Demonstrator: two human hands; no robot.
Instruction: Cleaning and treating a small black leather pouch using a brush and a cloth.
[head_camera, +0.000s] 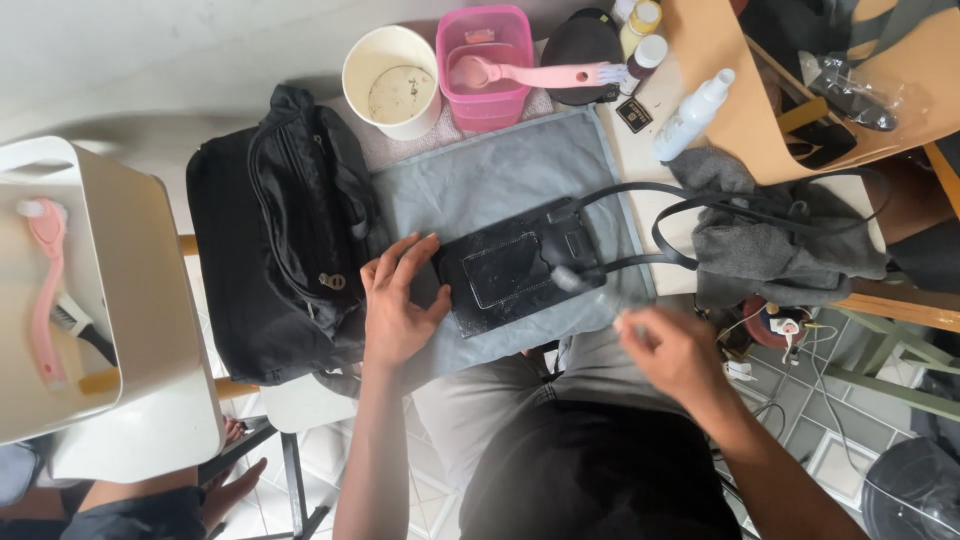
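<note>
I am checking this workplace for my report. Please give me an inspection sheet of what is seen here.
Surface: grey cloth spread over the table.
Job's things: small black pouch with a long strap, flat on the cloth.
Clutter: black bag, white cup, pink container, spray bottle, grey rag.
Hands: left hand presses the pouch edge; right hand holds a blurred tool.
Cables: white wires at the right.
Surroundings: white tub, tiled floor.

Work surface was a pale table (640, 150); directly on it lay a grey cloth (500, 180), a large black bag (280, 260) at one side, a cream tub (392, 80), a pink container (485, 100), a white spray bottle (692, 115), a crumpled grey garment (770, 245); a small black pouch (515, 265) rested on the cloth.
</note>
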